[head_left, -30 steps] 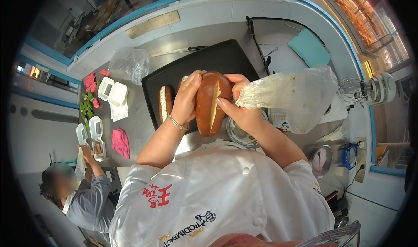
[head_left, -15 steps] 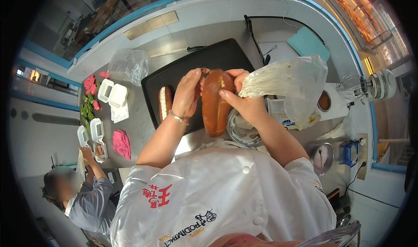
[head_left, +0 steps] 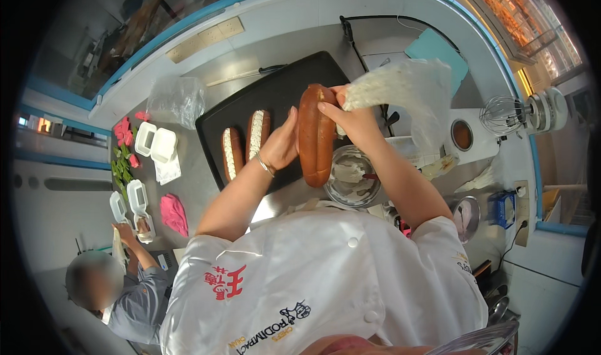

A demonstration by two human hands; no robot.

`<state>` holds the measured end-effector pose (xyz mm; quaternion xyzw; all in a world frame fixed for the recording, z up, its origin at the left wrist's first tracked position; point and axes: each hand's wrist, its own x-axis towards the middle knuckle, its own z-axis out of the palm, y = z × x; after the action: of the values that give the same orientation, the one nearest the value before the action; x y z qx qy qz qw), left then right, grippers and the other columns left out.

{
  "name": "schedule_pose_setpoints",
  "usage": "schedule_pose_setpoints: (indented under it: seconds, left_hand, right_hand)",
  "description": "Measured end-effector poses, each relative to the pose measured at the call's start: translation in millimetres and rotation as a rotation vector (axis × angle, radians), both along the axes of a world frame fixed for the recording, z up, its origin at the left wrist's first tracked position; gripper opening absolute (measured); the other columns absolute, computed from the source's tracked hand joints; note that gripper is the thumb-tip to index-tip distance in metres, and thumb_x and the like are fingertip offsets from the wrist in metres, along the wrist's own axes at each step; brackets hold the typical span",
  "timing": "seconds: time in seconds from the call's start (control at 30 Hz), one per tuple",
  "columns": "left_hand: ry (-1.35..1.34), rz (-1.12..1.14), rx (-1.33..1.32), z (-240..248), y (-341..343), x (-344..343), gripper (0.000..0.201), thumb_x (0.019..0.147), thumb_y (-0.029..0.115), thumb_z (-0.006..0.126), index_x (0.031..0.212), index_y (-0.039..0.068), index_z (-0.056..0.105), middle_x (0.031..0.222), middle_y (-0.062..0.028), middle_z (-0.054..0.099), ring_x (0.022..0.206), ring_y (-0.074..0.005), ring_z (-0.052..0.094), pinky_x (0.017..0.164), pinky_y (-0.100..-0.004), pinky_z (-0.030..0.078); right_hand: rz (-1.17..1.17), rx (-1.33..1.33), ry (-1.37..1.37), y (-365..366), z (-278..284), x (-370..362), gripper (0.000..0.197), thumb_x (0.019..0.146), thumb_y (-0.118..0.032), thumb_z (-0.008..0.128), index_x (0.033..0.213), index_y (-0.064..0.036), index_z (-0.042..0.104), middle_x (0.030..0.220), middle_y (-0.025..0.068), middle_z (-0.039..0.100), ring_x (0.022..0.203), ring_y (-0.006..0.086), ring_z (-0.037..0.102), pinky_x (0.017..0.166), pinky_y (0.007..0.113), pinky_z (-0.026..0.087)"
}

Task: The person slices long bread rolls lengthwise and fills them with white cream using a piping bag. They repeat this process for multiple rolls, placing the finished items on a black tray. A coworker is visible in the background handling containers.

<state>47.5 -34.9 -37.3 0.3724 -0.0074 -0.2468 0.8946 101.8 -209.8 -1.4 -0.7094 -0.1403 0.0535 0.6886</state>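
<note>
Black tray (head_left: 269, 86): two loaves (head_left: 231, 154) with white cream along their tops. My left hand (head_left: 282, 145): half-curled against the large brown loaf (head_left: 316, 136); fingertips behind it, grip cannot be told. Brown loaf: lengthwise between my hands, slit facing up. My right hand (head_left: 352, 117): closed round the neck of the cream bag (head_left: 400, 92), thumb on the loaf. Step, I judge: opening the loaf for cream; next calls for spreading the slit. Bag tip, slit's inside: hard to make out.
</note>
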Motion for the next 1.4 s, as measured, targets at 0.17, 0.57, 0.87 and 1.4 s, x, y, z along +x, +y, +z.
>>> schedule_pose_setpoints:
  seconds: [0.17,0.57,0.87,1.4]
  left_hand:
    - [0.190,-0.078,-0.147,-36,17,-2,0.072,0.098,0.062,0.025,0.144,0.009,0.036,0.126,-0.0208,0.056,0.109,-0.0378,0.060,0.095,-0.0458,0.050]
    - [0.265,0.204,-0.231,-46,65,-32,0.053,0.102,0.042,0.034,0.141,0.006,0.041,0.131,-0.0222,0.054,0.116,-0.0358,0.055,0.098,-0.0467,0.048]
    - [0.473,0.370,-0.405,-60,112,-56,0.052,0.102,0.037,0.038,0.129,-0.006,0.047,0.111,-0.0249,0.060,0.092,-0.0345,0.067,0.078,-0.0473,0.059]
    - [0.341,0.596,-0.209,-4,216,-99,0.057,0.100,0.047,0.041,0.138,0.004,0.043,0.108,-0.0205,0.063,0.085,-0.0280,0.069,0.068,-0.0361,0.060]
  right_hand:
    - [0.292,-0.368,0.231,13,-2,47,0.050,0.088,-0.042,0.066,0.099,0.0060,0.064,0.093,0.0100,0.065,0.075,0.0154,0.062,0.059,0.029,0.053]
    - [0.211,-1.293,0.128,23,-188,129,0.036,0.091,-0.033,0.051,0.111,-0.0098,0.070,0.114,0.0117,0.069,0.106,0.0283,0.066,0.087,0.042,0.051]
    - [0.116,-1.424,-0.258,13,-161,162,0.049,0.081,-0.045,0.069,0.114,-0.0095,0.063,0.114,0.0101,0.063,0.110,0.0298,0.058,0.089,0.042,0.050]
    - [0.426,-1.510,-0.584,290,-251,296,0.026,0.092,-0.018,0.051,0.111,-0.0046,0.062,0.119,0.0116,0.060,0.111,0.0303,0.058,0.094,0.044,0.046]
